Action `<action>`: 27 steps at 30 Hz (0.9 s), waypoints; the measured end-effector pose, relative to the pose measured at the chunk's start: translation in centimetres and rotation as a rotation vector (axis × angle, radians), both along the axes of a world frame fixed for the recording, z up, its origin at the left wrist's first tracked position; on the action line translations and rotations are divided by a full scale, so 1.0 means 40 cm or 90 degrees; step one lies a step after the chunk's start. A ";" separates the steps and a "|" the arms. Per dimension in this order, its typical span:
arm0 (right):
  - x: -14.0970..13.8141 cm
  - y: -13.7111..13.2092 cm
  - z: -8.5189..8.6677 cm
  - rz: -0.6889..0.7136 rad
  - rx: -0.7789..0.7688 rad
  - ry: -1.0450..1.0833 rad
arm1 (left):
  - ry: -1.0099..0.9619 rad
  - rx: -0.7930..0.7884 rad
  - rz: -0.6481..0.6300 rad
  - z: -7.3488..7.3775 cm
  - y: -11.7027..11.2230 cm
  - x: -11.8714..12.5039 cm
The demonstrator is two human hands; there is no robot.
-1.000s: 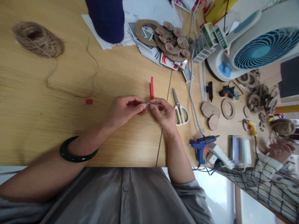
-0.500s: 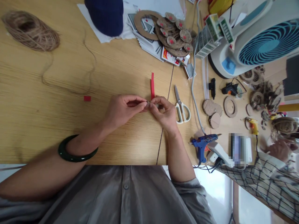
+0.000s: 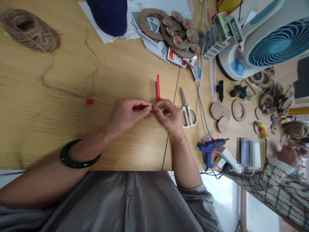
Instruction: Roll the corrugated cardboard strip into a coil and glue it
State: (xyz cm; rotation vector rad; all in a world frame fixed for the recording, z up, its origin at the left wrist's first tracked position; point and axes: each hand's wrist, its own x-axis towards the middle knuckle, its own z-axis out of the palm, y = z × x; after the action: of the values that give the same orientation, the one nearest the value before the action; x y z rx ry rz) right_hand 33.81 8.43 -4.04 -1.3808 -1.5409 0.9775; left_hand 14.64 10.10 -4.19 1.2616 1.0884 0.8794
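A tiny piece (image 3: 152, 109) sits pinched by the fingers of left hand (image 3: 123, 115) and right hand (image 3: 174, 123) over the worktop (image 3: 135, 145), near a red strip (image 3: 158, 87), and might slip loose because it offers so little to grip.

- A tiny greyish-brown piece (image 3: 152, 109) is being pinched by a bare left hand (image 3: 126, 116) and right hand (image 3: 169, 117).
- A narrow red strip (image 3: 157, 87) is being bordered by that hand.
- A brown twine coil (image 3: 44, 37) is being supported by a wooden tabletop (image 3: 135, 151).
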 end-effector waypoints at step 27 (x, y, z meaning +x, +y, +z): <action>0.005 0.003 0.024 0.015 0.111 -0.016 | 0.006 -0.014 -0.051 0.024 -0.001 0.002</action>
State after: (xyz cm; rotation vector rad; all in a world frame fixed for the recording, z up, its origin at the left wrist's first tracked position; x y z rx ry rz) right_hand 33.99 8.54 -3.06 -1.2597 -1.6239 0.8202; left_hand 14.74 10.08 -3.22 1.2836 1.0453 0.8003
